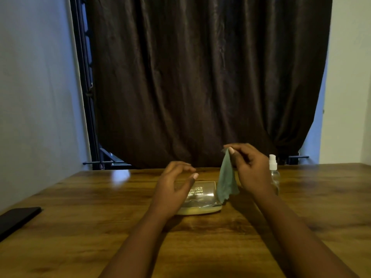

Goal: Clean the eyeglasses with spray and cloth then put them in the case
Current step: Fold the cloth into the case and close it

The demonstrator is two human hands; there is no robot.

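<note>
On the table point(80, 227), the case point(200, 199) is the landmark: it sits mid-table with its clear lid apparently shut. Above its left end the left hand point(174, 189) hovers, fingers loosely spread, holding nothing. Over its right end the right hand point(249, 167) pinches the cloth point(226, 181) by one corner, so it hangs down. Right of the case stands the spray point(274, 171), untouched. The eyeglasses aren't visible, perhaps inside. Spraying, wiping and casing all seem still to come.
</note>
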